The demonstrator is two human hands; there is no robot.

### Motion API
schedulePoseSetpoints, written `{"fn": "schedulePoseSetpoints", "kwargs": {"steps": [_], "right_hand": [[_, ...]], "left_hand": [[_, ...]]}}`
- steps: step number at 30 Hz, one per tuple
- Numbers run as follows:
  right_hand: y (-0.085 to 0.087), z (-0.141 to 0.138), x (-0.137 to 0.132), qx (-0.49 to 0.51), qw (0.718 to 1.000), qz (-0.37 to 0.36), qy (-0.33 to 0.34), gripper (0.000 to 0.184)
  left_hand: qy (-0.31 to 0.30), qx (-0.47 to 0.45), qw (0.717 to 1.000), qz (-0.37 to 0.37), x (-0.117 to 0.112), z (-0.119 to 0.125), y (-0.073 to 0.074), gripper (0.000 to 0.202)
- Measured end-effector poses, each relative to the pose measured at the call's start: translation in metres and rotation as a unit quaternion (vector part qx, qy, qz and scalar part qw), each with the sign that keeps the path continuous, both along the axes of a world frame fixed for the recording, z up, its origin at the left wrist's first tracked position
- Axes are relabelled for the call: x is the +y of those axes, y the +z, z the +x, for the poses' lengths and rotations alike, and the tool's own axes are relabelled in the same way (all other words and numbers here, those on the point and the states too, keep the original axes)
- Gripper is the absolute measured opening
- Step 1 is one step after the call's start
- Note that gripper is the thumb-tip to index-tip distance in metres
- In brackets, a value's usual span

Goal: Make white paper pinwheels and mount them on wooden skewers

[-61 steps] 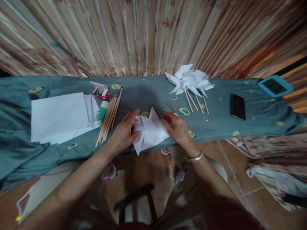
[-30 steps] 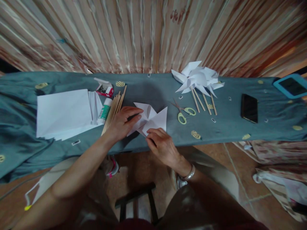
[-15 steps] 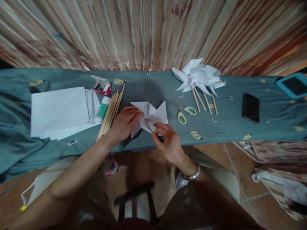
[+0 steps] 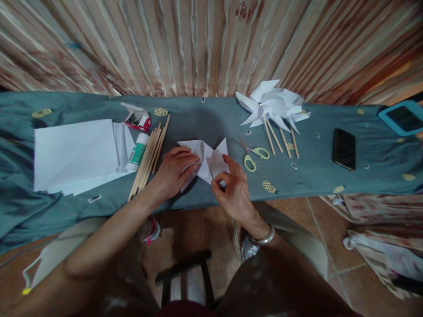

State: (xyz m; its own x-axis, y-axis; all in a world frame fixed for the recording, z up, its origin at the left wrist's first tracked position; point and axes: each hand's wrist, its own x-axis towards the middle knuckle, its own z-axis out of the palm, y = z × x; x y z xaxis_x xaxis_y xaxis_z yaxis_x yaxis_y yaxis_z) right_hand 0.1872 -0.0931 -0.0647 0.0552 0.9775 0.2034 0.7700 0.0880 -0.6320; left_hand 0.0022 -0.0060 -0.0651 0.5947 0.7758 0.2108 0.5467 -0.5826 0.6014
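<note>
A white paper pinwheel [image 4: 207,164], cut and partly folded, lies on the cloth between my hands. My left hand [image 4: 176,171] covers its left side, with thumb and fingertips gripping a curled flap near the centre. At the lower right edge of the paper, my right hand [image 4: 233,187] pinches a corner between the thumb and a bent finger, while the index finger points up over the right blade. Several wooden sticks [image 4: 148,158] lie just left of my left hand. Scissors with light green handles [image 4: 250,159] rest to the right of the paper, open.
On the left are a stack of white paper [image 4: 74,156], a glue stick [image 4: 137,152] and an open red box of small metal pins [image 4: 139,121]. Finished pinwheels [image 4: 272,105] on sticks lie at the back right. A black phone [image 4: 344,149] and a blue-framed device [image 4: 405,118] lie further right.
My right index finger has lifted and straightened away from the thumb, over the right blade. The folded flap near the centre shows more openly. My left hand stays nearly in place.
</note>
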Motion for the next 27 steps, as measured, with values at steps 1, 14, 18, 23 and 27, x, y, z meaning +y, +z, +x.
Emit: {"fn": "schedulePoseSetpoints", "kwargs": {"steps": [1,14,18,23,27], "right_hand": [[-0.0002,-0.0001,0.0007,0.001,1.000,-0.003,-0.001,0.015],[-0.0039,-0.0023,0.0073,0.010,1.000,-0.020,-0.016,0.014],[-0.0019,-0.0022,0.0080,0.021,0.999,-0.022,-0.008,0.008],[-0.0033,-0.0015,0.0085,0.037,0.999,-0.011,0.000,0.011],[-0.0053,-0.0003,0.0093,0.025,0.999,-0.024,-0.006,0.013]], "left_hand": [[-0.001,0.003,1.000,0.004,-0.0005,0.0002,0.0000,0.035],[-0.036,-0.025,0.999,0.010,-0.0038,0.0010,-0.0007,0.027],[-0.027,-0.020,0.999,0.001,-0.0039,0.0019,-0.0010,0.027],[-0.029,-0.010,1.000,0.005,-0.0041,0.0032,-0.0002,0.029],[-0.016,-0.001,1.000,0.001,-0.0050,0.0044,-0.0012,0.030]]}}
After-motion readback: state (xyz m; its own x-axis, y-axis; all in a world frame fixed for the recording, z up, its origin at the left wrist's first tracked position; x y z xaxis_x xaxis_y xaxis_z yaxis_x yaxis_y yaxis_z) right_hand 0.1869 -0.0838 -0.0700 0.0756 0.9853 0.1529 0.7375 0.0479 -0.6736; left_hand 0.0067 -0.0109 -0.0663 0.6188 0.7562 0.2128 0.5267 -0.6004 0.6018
